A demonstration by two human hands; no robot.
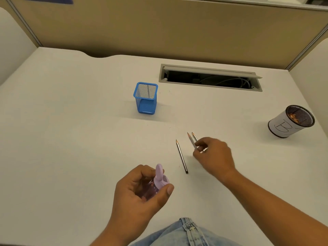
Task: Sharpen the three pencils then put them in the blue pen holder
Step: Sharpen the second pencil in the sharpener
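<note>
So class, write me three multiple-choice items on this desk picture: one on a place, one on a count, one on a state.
1. Where does the blue holder stand relative to the black cup?
A left of it
B right of it
C inside it

2. How many pencils show?
A one
B three
C five

3. The left hand is:
A empty
B flat on the desk
C holding the sharpener

Answers: A, the holder is mid-desk and the cup at the right edge; B, one pencil lies alone and two are at the right hand; C, fingers wrap the sharpener.

Single head view, looking steeply down over desk (71, 139), close.
</note>
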